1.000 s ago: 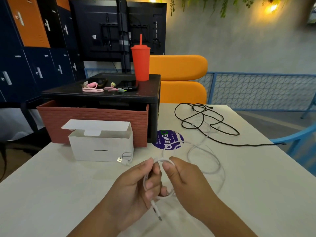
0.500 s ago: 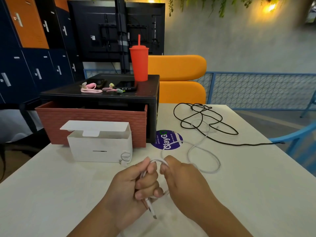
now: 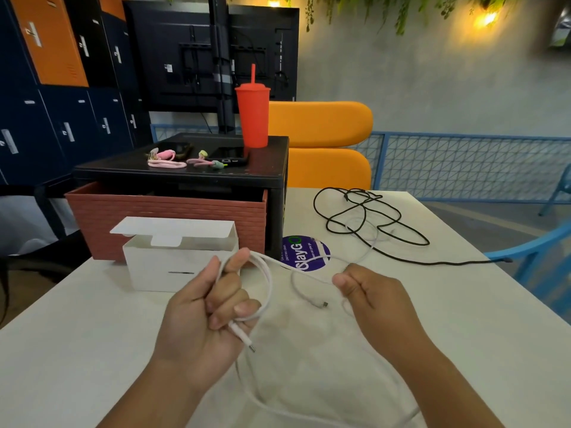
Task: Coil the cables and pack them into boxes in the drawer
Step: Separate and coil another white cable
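White charging cable (image 3: 268, 282) runs between both hands above the pale counter (image 3: 432, 319): the left hand (image 3: 204, 307) has its fingers (image 3: 244, 308) curled tight around a small loop of it, with one short plug end sticking out below the fist, while the right hand (image 3: 370, 291) pinches a farther stretch between thumb and closed fingers. Slack cable sags from the right hand to the counter and curves back under the wrists, and another plug end lies on the counter between the hands. Just behind the left hand stands an open white cardboard box (image 3: 173, 264) with its flap raised, resting on the counter in front of a terracotta-coloured ribbed drawer (image 3: 167, 217) pulled out of a black cabinet (image 3: 216, 177). A round purple sticker (image 3: 304, 253) lies beside the cabinet's corner, partly crossed by the white cable. Farther back on the counter, a thin black cable (image 3: 367, 223) lies in loose tangled loops. On the cabinet top stand a red plastic tumbler with a straw (image 3: 252, 115) and coiled pink cables (image 3: 167, 160).
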A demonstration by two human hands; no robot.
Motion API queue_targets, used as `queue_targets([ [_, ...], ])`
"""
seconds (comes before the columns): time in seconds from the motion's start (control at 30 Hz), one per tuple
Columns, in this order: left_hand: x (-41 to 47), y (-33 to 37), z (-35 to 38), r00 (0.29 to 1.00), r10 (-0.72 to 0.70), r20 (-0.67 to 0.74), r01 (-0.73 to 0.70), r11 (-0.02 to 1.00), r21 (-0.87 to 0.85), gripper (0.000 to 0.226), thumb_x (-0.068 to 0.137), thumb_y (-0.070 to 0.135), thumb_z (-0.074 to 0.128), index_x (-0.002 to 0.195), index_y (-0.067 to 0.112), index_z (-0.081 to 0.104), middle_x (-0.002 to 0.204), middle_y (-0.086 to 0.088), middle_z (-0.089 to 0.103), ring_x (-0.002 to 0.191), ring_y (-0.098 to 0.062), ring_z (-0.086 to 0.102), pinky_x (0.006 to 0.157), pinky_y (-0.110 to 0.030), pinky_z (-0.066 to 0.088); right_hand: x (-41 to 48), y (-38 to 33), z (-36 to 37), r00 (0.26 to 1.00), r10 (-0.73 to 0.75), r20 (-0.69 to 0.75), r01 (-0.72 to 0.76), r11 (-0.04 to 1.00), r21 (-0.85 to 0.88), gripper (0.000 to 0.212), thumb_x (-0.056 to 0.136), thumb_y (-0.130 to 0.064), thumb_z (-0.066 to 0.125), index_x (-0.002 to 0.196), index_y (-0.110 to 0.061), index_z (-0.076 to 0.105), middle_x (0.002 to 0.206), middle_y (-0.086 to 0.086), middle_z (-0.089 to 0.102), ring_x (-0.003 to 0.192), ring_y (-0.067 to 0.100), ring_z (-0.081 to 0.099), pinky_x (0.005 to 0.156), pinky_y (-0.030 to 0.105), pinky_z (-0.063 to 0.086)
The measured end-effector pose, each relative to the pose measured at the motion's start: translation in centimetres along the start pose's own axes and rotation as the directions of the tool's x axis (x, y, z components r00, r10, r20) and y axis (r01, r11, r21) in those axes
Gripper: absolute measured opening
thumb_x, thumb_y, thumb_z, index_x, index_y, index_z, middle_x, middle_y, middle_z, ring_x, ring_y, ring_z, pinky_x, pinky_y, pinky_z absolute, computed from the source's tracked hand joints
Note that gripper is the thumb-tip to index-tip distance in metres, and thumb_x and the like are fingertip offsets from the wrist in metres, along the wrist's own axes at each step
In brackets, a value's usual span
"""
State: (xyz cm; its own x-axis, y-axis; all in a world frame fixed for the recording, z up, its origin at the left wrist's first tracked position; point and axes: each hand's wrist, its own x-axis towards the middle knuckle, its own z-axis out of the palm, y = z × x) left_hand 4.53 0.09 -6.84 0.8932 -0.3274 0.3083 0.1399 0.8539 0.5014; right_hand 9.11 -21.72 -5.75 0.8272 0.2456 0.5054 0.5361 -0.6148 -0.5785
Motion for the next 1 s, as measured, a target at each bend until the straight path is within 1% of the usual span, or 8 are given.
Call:
queue_targets([
  [0.17,-0.2,1.6,-1.0,0.994,0.029,0.106,-0.034,0.998,0.049,0.058,0.103,0.033,0.005,0.136,0.001,0.04,0.074,-0.004,0.035,0.066,-0.015,0.032,0.085,-0.025,0.032,0.4,1.6,-1.6,0.998,0.041,-0.054,-0.043,0.998,-0.043,0.047,0.085,-0.052,0.049,0.051,-0.027,0.028,0.052,-0.015,0.049,0.058,0.005,0.045,0.045,0.022,0.022],
  [0.3,-0.4,2.1,-1.2,0.996,0.028,0.087,-0.035,0.996,0.081,0.059,0.103,0.033,0.003,0.137,0.001,0.038,0.076,-0.004,0.035,0.067,-0.016,0.032,0.087,-0.026,0.033,0.6,2.5,-1.6,0.998,0.03,0.046,-0.026,0.997,-0.079,0.046,0.092,-0.04,0.05,0.053,-0.027,0.03,0.051,-0.003,0.04,0.053,0.01,0.039,0.05,0.023,0.026],
  [0.53,-0.6,2.7,-1.8,0.997,-0.01,0.071,0.005,0.998,0.067,0.059,0.103,0.033,0.004,0.138,0.003,0.039,0.082,-0.013,0.054,0.067,-0.016,0.033,0.088,-0.027,0.034,0.7,2.7,-1.8,0.973,0.232,0.01,-0.232,0.97,0.071,0.045,0.087,-0.026,0.06,0.054,-0.016,0.031,0.047,-0.006,0.032,0.051,0.01,0.032,0.053,0.028,0.034],
  [0.6,-0.8,2.5,-1.5,0.999,-0.01,0.053,0.007,0.997,0.073,0.058,0.103,0.033,0.003,0.139,0.004,0.037,0.077,-0.01,0.044,0.068,-0.016,0.032,0.089,-0.026,0.032,1.0,2.7,-2.2,0.948,0.318,-0.022,-0.31,0.934,0.178,0.044,0.089,-0.024,0.058,0.053,-0.016,0.034,0.044,-0.008,0.033,0.052,0.016,0.035,0.057,0.033,0.041],
  [0.8,-0.9,2.5,-1.6,1.0,-0.006,-0.029,0.008,0.998,0.066,0.058,0.102,0.033,0.002,0.141,0.004,0.034,0.077,-0.007,0.039,0.068,-0.016,0.032,0.089,-0.026,0.031,1.3,4.4,-4.2,0.787,0.615,0.058,-0.554,0.662,0.505,0.036,0.088,-0.016,0.059,0.058,-0.015,0.039,0.043,-0.006,0.027,0.043,0.013,0.021,0.045,0.024,0.021],
  [0.87,-0.9,2.8,-1.6,0.998,0.016,-0.053,-0.013,0.999,0.044,0.055,0.103,0.032,0.009,0.138,0.003,0.04,0.075,-0.011,0.049,0.065,-0.016,0.033,0.088,-0.026,0.035,1.2,5.1,-5.0,0.726,0.685,0.069,-0.586,0.563,0.583,0.035,0.087,-0.012,0.06,0.06,-0.017,0.037,0.047,-0.004,0.024,0.04,0.009,0.018,0.04,0.022,0.016],
  [0.93,-0.2,2.8,-1.0,0.997,0.077,-0.012,-0.077,0.997,-0.029,0.039,0.1,0.024,0.036,0.125,0.001,0.056,0.064,-0.007,0.051,0.055,-0.014,0.032,0.076,-0.027,0.045,1.2,5.5,-5.5,0.67,0.74,0.054,-0.618,0.517,0.593,0.035,0.085,-0.01,0.061,0.06,-0.016,0.037,0.049,-0.003,0.026,0.04,0.009,0.018,0.039,0.021,0.016],
  [1.0,-0.4,2.3,0.0,0.957,0.201,-0.208,-0.209,0.978,-0.019,0.03,0.074,0.017,0.069,0.1,0.003,0.071,0.047,0.002,0.038,0.043,-0.009,0.021,0.052,-0.023,0.047,1.2,5.2,-5.7,0.648,0.761,-0.031,-0.657,0.578,0.484,0.025,0.084,-0.011,0.061,0.065,-0.009,0.046,0.054,0.002,0.035,0.046,0.015,0.026,0.045,0.023,0.023],
])
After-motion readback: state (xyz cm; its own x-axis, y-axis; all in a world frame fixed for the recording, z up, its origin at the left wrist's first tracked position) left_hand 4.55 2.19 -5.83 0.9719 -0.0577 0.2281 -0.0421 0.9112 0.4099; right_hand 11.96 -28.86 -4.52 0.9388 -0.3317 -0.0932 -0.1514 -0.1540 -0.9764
